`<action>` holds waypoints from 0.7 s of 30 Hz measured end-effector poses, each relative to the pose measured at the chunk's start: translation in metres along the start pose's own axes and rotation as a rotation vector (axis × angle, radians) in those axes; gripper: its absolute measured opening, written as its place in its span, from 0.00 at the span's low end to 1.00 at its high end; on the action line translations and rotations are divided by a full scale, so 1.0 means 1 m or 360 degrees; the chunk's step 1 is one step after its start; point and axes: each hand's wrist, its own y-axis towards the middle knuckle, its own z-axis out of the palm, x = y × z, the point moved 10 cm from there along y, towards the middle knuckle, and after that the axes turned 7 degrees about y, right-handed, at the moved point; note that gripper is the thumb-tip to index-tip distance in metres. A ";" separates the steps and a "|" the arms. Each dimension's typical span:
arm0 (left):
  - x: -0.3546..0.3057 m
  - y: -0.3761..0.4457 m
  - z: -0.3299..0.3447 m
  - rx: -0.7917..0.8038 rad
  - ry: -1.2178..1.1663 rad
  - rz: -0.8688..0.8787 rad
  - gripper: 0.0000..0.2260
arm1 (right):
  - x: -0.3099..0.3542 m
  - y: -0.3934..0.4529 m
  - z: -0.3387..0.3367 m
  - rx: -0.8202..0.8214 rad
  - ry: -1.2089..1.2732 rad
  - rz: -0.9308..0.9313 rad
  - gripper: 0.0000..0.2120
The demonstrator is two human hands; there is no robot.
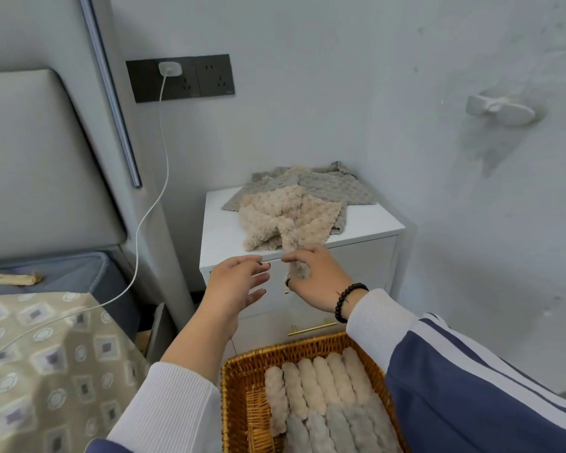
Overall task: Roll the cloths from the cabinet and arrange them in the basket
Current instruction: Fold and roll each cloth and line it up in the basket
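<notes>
A beige fluffy cloth [288, 217] lies on the white cabinet [370, 223], on top of grey cloths [334, 186]. One corner of the beige cloth hangs over the cabinet's front edge, and my right hand [317, 279] pinches that corner. My left hand [236, 286] is beside it, fingers spread, holding nothing. Below, the wicker basket [242, 364] holds several rolled beige cloths [321, 380] in a row and several rolled grey cloths [337, 429] in front of them.
A bed with a patterned cover [46, 361] and padded headboard [30, 165] stands to the left. A white charger cable [157, 191] hangs from the wall socket [180, 78] toward the bed. The cabinet has a brass drawer handle [311, 328].
</notes>
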 end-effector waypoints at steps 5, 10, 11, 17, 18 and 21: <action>0.002 0.013 -0.002 0.0037 0.0056 -0.0049 0.07 | 0.003 0.019 -0.009 -0.0151 -0.0034 -0.0052 0.21; 0.005 0.013 -0.002 0.0134 0.0002 -0.0163 0.08 | 0.025 0.011 -0.042 -0.0567 0.0430 -0.0176 0.15; 0.007 0.011 0.000 0.0161 -0.0061 -0.0197 0.09 | 0.031 0.008 -0.043 -0.0560 0.0514 -0.0213 0.17; 0.012 0.005 0.019 0.0419 -0.0389 -0.0330 0.22 | 0.053 -0.014 -0.030 -0.0218 0.0837 -0.0194 0.16; 0.011 0.003 0.022 0.0461 -0.0447 -0.0331 0.23 | 0.056 -0.018 -0.026 -0.0121 0.0864 -0.0179 0.16; 0.008 0.000 0.029 0.0511 -0.0497 -0.0276 0.19 | 0.063 -0.032 -0.012 0.0148 0.0834 -0.0196 0.15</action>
